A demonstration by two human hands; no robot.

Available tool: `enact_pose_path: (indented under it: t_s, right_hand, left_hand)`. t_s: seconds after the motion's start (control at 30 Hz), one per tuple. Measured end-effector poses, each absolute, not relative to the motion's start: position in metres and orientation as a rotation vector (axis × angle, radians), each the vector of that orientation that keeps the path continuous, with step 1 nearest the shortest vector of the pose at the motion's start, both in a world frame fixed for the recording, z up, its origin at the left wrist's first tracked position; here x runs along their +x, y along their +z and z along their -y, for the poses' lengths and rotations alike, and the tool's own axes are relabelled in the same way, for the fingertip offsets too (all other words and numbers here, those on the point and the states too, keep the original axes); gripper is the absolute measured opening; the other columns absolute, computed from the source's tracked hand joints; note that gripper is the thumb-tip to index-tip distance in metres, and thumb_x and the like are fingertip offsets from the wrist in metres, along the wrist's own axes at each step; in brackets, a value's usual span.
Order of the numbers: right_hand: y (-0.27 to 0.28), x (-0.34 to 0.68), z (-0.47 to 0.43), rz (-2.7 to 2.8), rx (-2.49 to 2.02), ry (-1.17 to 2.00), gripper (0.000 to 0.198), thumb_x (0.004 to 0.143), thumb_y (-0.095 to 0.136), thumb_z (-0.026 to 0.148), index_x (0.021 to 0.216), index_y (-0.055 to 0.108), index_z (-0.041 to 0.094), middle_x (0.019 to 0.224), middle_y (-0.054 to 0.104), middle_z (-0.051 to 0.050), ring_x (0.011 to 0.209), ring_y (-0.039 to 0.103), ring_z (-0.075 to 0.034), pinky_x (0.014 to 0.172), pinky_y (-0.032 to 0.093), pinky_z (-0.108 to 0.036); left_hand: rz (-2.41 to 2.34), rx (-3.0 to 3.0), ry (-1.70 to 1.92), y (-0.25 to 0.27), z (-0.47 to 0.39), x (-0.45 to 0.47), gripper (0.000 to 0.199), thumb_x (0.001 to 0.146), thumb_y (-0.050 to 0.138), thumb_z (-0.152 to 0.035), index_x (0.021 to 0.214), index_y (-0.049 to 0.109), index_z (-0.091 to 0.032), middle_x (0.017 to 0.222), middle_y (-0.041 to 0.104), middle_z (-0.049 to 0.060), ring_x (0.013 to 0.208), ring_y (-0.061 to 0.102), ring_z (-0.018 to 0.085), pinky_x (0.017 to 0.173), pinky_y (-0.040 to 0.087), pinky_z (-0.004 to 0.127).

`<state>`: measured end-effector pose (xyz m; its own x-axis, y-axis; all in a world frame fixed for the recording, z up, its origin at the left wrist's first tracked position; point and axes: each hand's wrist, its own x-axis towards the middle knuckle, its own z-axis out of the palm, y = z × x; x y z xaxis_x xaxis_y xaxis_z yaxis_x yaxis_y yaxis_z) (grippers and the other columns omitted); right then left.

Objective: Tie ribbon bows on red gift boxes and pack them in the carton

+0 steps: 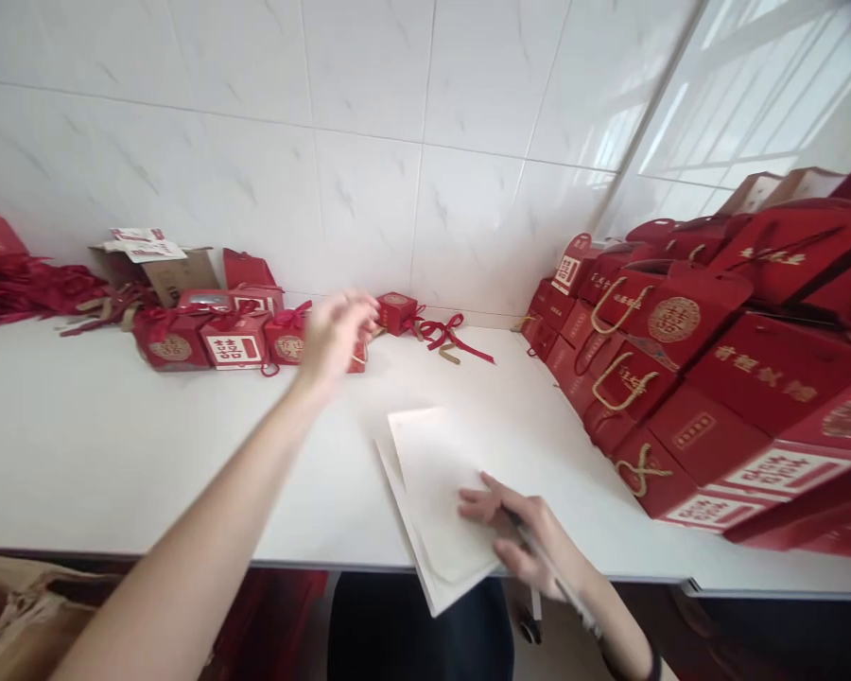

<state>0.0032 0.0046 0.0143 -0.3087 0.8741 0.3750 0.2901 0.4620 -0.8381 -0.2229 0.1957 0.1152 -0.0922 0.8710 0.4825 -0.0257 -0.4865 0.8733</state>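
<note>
while the right hand (541,527) grips a pen (567,591) over the notebook (440,492) at the table's (113,454) front edge, the half-curled left hand (340,331), hold unclear, seemingly reaches for gift boxes (235,342) behind; grasping one would need wider fingers.

A wall (369,66) of large white tiles with faint grey veining fills the back, its thin joints slanting across. At the right it meets a glossy side wall (687,142) in a corner, where pale slanting bars of light show as reflections, resembling a barred window. A long white worktop (333,492) runs against the back wall, its front edged in grey. Beneath it lie a dark rounded shape (418,634), possibly a seat, and a black castor (530,626).
</note>
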Motion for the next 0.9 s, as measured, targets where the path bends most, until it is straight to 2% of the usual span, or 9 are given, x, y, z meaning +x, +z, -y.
enact_pose_path:
  t_s: [0.1,0.17,0.3,0.37,0.43,0.5,0.6,0.7,0.9]
  right_hand:
    - [0.02,-0.006,-0.005,2.103,-1.06,0.666,0.017,0.077,0.055,0.018,0.094,0.056,0.019,0.093,0.065,-0.008,0.105,0.056,-0.029,0.099,0.036,-0.047]
    - [0.025,-0.012,-0.008,2.217,-1.063,0.553,0.019,0.077,0.052,0.017,0.095,0.057,0.019,0.086,0.063,-0.007,0.093,0.059,-0.027,0.082,0.047,-0.041]
    - [0.037,-0.019,-0.029,2.272,-1.118,0.54,0.011,0.082,0.044,0.017,0.079,0.055,0.019,0.069,0.058,-0.002,0.06,0.056,-0.017,0.056,0.047,-0.028]
    - [0.037,-0.02,-0.045,2.193,-1.136,0.523,0.013,0.087,0.042,0.02,0.083,0.054,0.019,0.073,0.059,-0.002,0.063,0.057,-0.017,0.061,0.05,-0.028]
    - [0.031,-0.021,-0.061,2.117,-1.161,0.399,0.016,0.089,0.044,0.025,0.101,0.053,0.018,0.088,0.06,-0.006,0.077,0.06,-0.021,0.076,0.052,-0.037]
    - [0.019,-0.026,-0.072,2.13,-1.172,0.26,0.035,0.088,0.048,0.026,0.122,0.044,0.016,0.097,0.058,-0.01,0.089,0.06,-0.026,0.091,0.044,-0.053]
    - [0.0,-0.037,-0.075,2.262,-1.112,0.167,0.048,0.087,0.05,0.021,0.132,0.036,0.015,0.096,0.059,-0.011,0.107,0.053,-0.034,0.096,0.035,-0.063]
    - [-0.011,-0.053,-0.072,2.35,-1.017,0.119,0.048,0.087,0.045,0.012,0.134,0.034,0.014,0.098,0.06,-0.013,0.118,0.045,-0.036,0.096,0.04,-0.06]
    - [-0.009,-0.078,-0.078,2.41,-1.0,0.161,0.052,0.08,0.034,0.001,0.132,0.036,0.006,0.1,0.059,-0.015,0.12,0.044,-0.032,0.099,0.04,-0.053]
  left_hand:
    - [-1.106,1.703,1.468,0.084,-0.205,-0.219,0.008,0.079,0.052,-0.016,0.08,0.06,-0.015,0.081,0.063,0.001,0.076,0.059,0.014,0.072,0.049,0.028]
    - [-1.184,1.794,1.357,0.058,-0.212,-0.214,0.011,0.077,0.049,-0.017,0.079,0.059,-0.017,0.085,0.065,0.001,0.083,0.059,0.016,0.075,0.047,0.028]
    - [-1.212,1.868,1.215,0.02,-0.214,-0.206,0.014,0.078,0.049,-0.023,0.082,0.061,-0.018,0.091,0.066,0.004,0.09,0.06,0.019,0.076,0.047,0.03]
    - [-1.224,1.906,1.163,0.011,-0.209,-0.203,0.016,0.08,0.048,-0.025,0.085,0.06,-0.018,0.094,0.065,0.004,0.092,0.059,0.019,0.08,0.047,0.032]
    - [-1.229,1.948,1.12,0.007,-0.204,-0.202,0.017,0.081,0.047,-0.027,0.089,0.06,-0.019,0.096,0.064,0.004,0.094,0.059,0.018,0.084,0.046,0.032]
    - [-1.245,1.991,1.085,0.006,-0.2,-0.201,0.016,0.082,0.048,-0.027,0.09,0.059,-0.02,0.097,0.064,0.004,0.096,0.058,0.018,0.088,0.045,0.033]
    - [-1.306,2.05,1.061,0.005,-0.196,-0.199,0.014,0.077,0.053,-0.022,0.09,0.059,-0.02,0.097,0.063,0.005,0.098,0.056,0.021,0.092,0.042,0.037]
    - [-1.347,2.103,1.06,0.003,-0.195,-0.198,0.017,0.073,0.056,-0.017,0.089,0.059,-0.02,0.096,0.062,0.006,0.098,0.055,0.023,0.092,0.042,0.041]
    - [-1.352,2.117,1.161,0.004,-0.205,-0.209,0.019,0.072,0.05,-0.007,0.084,0.058,-0.021,0.091,0.063,0.002,0.094,0.058,0.018,0.09,0.045,0.035]
